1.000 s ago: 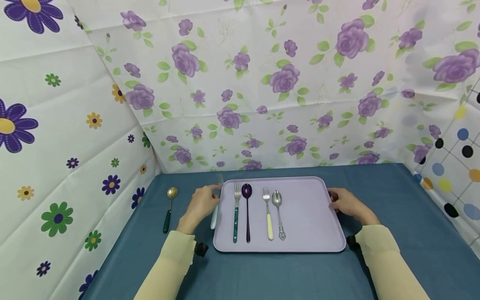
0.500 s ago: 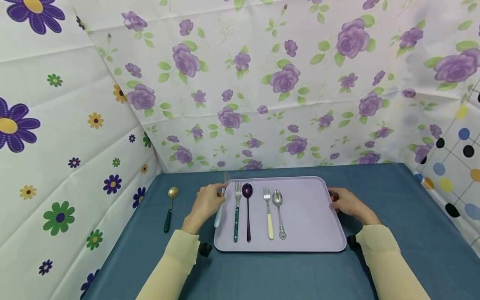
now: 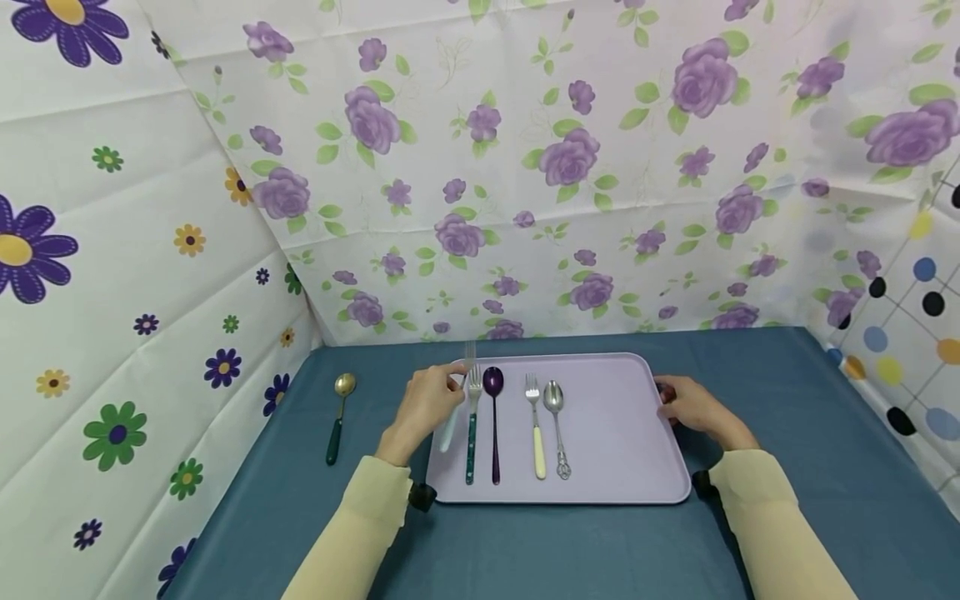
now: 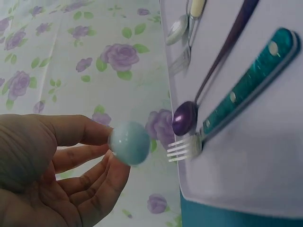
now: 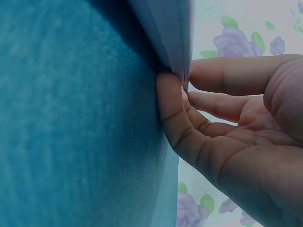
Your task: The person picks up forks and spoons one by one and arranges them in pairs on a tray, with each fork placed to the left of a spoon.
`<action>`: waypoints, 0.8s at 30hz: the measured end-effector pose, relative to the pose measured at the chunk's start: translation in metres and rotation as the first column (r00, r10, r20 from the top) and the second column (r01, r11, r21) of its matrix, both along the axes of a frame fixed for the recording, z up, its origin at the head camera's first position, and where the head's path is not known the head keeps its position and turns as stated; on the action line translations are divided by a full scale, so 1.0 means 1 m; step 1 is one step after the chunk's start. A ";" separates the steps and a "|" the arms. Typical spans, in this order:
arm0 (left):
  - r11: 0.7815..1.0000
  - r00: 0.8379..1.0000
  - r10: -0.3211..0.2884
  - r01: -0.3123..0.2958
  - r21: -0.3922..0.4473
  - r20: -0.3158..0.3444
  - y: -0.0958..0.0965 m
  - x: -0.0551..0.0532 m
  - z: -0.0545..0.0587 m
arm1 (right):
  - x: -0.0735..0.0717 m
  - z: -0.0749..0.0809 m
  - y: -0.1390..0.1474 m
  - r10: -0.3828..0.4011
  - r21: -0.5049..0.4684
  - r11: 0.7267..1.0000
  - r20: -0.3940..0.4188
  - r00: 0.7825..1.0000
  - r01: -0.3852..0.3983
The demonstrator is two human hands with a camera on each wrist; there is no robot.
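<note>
My left hand (image 3: 427,406) pinches a fork with a pale blue handle (image 3: 448,432) over the left end of the lilac tray (image 3: 618,442). In the left wrist view the fork's round handle end (image 4: 130,143) points at the camera, between thumb and fingers. On the tray lie a fork with a green handle (image 3: 472,446), a dark purple spoon (image 3: 493,382), a fork with a cream handle (image 3: 539,454) and a silver spoon (image 3: 553,396). My right hand (image 3: 693,406) grips the tray's right rim; the right wrist view shows fingers about the tray edge (image 5: 175,33).
A gold spoon with a dark green handle (image 3: 334,440) lies on the blue tablecloth (image 3: 555,550), left of the tray. Flowered sheets (image 3: 517,183) hang behind and at the left, and a dotted sheet (image 3: 900,358) at the right.
My left hand has moved right with the pale blue fork, from beside the tray's left edge to over the tray, close to the green-handled fork. The right hand keeps its place on the rim.
</note>
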State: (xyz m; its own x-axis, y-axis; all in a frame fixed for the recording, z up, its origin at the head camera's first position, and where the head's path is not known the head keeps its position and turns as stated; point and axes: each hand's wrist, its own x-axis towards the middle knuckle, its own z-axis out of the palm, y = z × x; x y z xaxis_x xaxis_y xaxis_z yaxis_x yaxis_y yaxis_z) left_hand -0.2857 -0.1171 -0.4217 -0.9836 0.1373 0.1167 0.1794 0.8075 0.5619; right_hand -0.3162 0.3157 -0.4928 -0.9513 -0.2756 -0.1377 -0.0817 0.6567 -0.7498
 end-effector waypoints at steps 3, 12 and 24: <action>1.000 1.000 -0.020 0.020 0.007 0.005 0.006 0.000 0.002 | 0.000 -0.001 0.000 0.000 -0.001 1.000 -0.001 1.000 0.000; 1.000 0.999 -0.028 0.028 0.008 0.021 0.016 0.001 0.000 | -0.002 -0.007 -0.002 0.015 0.002 1.000 -0.015 1.000 -0.015; 0.998 0.998 -0.067 0.067 0.016 0.002 0.037 -0.006 0.004 | 0.001 0.000 -0.001 0.003 -0.004 1.000 -0.008 1.000 -0.003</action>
